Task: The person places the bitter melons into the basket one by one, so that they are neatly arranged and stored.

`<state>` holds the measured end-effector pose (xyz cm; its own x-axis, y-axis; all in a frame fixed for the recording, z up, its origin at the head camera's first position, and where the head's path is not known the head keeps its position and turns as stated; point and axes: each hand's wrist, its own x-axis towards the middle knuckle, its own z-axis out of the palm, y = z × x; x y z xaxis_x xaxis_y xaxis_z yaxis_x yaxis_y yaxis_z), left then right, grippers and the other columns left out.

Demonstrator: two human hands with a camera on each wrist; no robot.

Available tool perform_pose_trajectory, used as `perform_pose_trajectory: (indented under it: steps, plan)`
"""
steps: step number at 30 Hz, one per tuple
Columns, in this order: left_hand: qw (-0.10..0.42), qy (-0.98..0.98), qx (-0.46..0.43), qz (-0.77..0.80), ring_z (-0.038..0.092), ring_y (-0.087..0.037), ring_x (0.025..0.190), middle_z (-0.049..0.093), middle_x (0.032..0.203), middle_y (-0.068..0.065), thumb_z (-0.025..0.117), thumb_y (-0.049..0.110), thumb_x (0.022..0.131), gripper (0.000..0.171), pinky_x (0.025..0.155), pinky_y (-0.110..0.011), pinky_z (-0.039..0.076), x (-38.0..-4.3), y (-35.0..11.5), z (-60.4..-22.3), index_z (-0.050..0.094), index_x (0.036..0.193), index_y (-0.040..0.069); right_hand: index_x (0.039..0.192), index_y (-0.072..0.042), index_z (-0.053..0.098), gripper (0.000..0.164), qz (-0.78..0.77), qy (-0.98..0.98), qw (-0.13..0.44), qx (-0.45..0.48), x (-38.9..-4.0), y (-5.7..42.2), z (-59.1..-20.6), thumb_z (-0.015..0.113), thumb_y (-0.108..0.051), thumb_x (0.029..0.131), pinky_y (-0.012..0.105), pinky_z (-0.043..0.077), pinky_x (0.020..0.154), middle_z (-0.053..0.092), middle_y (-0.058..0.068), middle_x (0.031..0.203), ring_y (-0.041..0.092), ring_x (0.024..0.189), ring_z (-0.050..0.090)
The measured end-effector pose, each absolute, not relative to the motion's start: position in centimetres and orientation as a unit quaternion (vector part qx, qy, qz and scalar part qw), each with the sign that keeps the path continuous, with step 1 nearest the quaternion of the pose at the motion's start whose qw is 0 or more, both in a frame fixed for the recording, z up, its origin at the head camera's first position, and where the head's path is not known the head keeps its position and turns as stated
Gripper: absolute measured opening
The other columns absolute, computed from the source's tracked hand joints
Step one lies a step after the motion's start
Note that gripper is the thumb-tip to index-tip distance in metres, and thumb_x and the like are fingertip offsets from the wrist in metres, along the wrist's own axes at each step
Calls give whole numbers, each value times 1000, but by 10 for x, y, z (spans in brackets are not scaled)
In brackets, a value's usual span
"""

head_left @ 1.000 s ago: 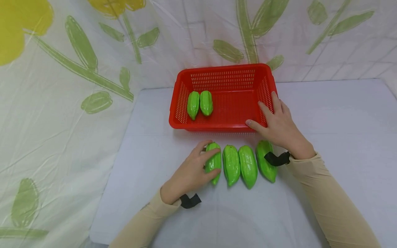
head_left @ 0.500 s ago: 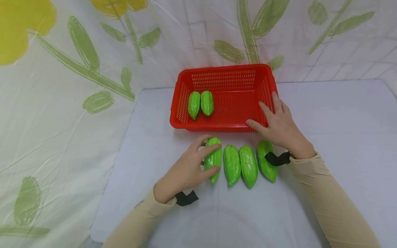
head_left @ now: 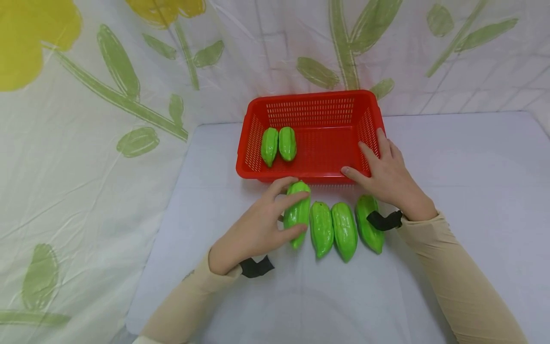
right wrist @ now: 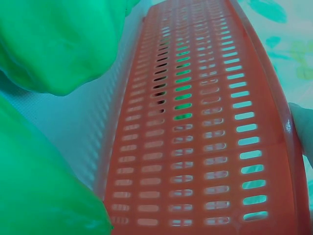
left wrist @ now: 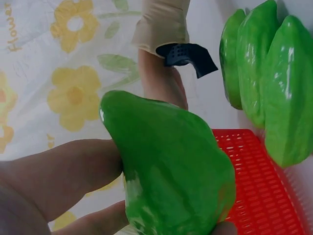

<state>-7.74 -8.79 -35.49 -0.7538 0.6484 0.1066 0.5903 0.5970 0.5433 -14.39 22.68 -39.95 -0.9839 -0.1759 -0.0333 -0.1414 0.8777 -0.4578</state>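
Observation:
In the head view my left hand [head_left: 255,227] holds a glossy green, ridged star fruit [head_left: 297,215] between thumb and fingers, just in front of the basket. The left wrist view shows that star fruit [left wrist: 171,166] up close, a finger and thumb against its sides. My right hand [head_left: 386,174] rests with spread fingers on the right front corner of a red plastic basket [head_left: 315,180]. Two star fruits [head_left: 269,145] lie side by side inside the basket at its left end. Three more star fruits [head_left: 343,231] lie on the table, the rightmost partly beneath my right wrist.
The table [head_left: 464,191] has a white cover, and its left edge runs beside my left arm. Behind the basket hangs a white sheet [head_left: 240,57] printed with flowers and leaves. A black strap [head_left: 384,220] sticks out from my right wrist.
My left hand has lifted the leftmost star fruit off the row and moved it up toward the basket's front. My right hand stays in the same place on the basket.

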Motion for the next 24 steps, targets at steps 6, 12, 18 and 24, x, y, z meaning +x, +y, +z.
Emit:
perform_pose_trajectory:
  steps: [6,12,18,24]
  plan:
    - [40,890,348,292,56,-14,115,39,158,-5,82,26,91,61,82,-24,58,-92,-87,-347,60,147,18,165,-5,25,96,-235,968,38,-80,-144,227,-400,53,-68,97,81,35,105,-13,21,173,57,153,8]
    - [5,893,355,276,54,-20,124,40,158,-9,80,26,91,59,82,-29,59,-104,-85,-339,60,146,17,165,-5,26,96,-235,968,35,-80,-144,227,-401,53,-68,97,81,34,106,-13,21,173,57,153,8]
    - [-21,899,358,253,61,-17,101,40,159,-11,78,28,92,58,78,-26,57,-115,-80,-328,60,146,16,164,-5,26,96,-232,969,33,-82,-144,227,-400,53,-68,97,81,33,106,-12,21,173,57,152,9]
    - [-13,906,347,241,56,-21,118,38,161,-11,77,31,93,60,84,-31,59,-129,-75,-319,58,149,16,164,-4,27,96,-232,968,32,-84,-144,227,-399,53,-67,97,81,34,106,-12,22,173,58,152,10]
